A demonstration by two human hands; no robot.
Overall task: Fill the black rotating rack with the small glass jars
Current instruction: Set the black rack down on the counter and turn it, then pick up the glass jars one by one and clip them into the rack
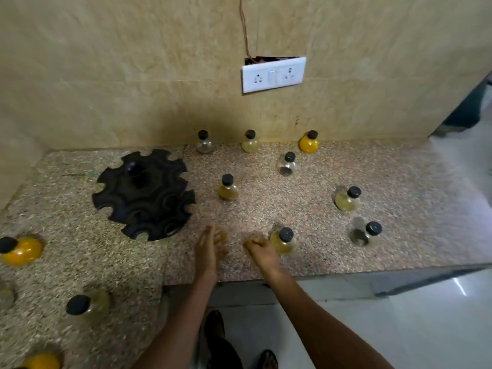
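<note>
The black rotating rack (145, 193) sits on the speckled stone counter (306, 214) at left of centre, its notched slots holding no jars. Small round glass jars with black caps stand scattered around it. The nearest jar (283, 241), pale yellow, stands just right of my right hand (262, 253), whose fingers are curled beside it; whether they touch it is unclear. My left hand (210, 249) hovers flat and open near the rack's front edge, holding nothing. More jars stand to the right (347, 199) and behind (228, 187).
Three jars line the back wall, one bright orange (308, 142). Other jars stand at the left on the counter (21, 250) (87, 303). A white socket plate (274, 74) hangs on the tiled wall. The counter's front edge drops to a pale floor.
</note>
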